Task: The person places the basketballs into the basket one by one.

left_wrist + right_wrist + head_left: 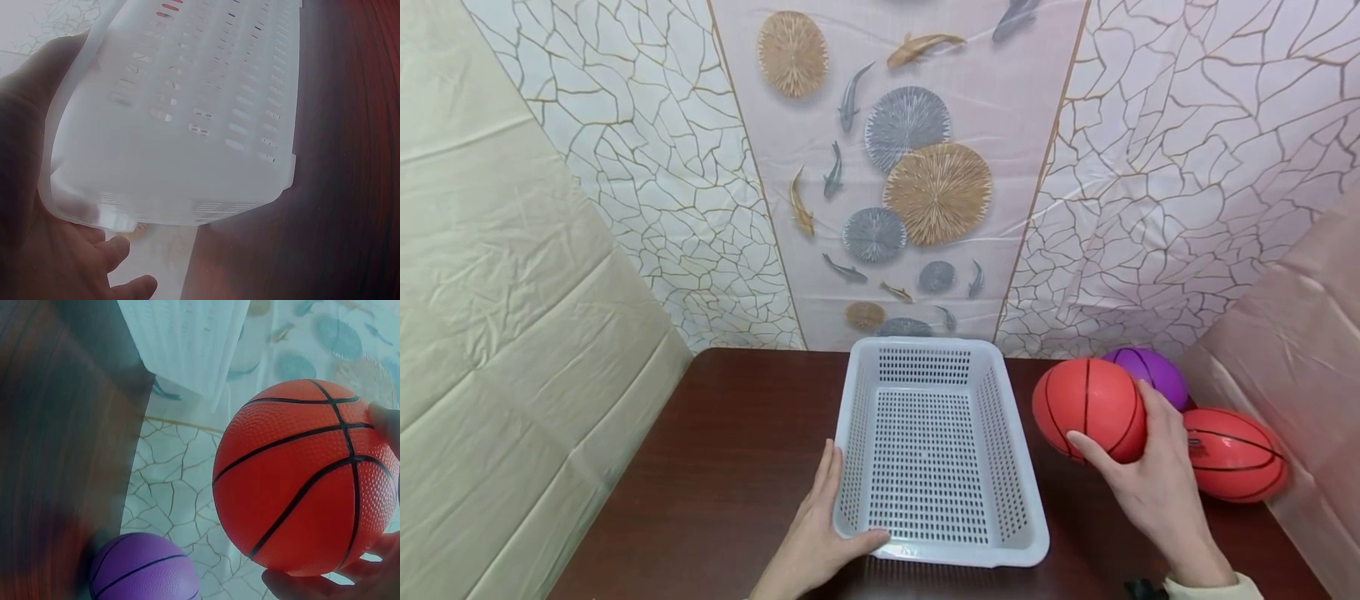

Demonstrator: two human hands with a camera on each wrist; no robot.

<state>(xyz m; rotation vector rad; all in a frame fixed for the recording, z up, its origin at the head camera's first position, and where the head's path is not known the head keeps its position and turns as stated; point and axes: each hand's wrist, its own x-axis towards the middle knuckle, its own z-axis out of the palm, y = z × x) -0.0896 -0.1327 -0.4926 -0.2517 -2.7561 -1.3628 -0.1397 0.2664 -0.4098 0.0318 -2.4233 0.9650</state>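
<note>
A white perforated plastic basket (pixel 928 467) sits on the dark table with nothing in it. My left hand (pixel 820 517) rests at its near left corner, thumb across the front rim and fingers extended along the left side. In the left wrist view the basket's wall (pixel 187 150) fills the middle, with the hand (pixel 69 250) beside the rim. My right hand (pixel 1165 475) grips a red toy basketball (pixel 1086 404) between thumb and fingers. In the right wrist view this red ball (pixel 300 481) is held off the wooden tabletop.
At the right of the table, a purple toy basketball (pixel 1157 379) lies partly behind the held ball. A second red toy basketball (pixel 1236 458) lies near the cloth side wall (pixel 1292 333). Patterned cloth (pixel 917 275) hangs behind the table's back edge; bare tabletop (pixel 722 467) extends left of the basket.
</note>
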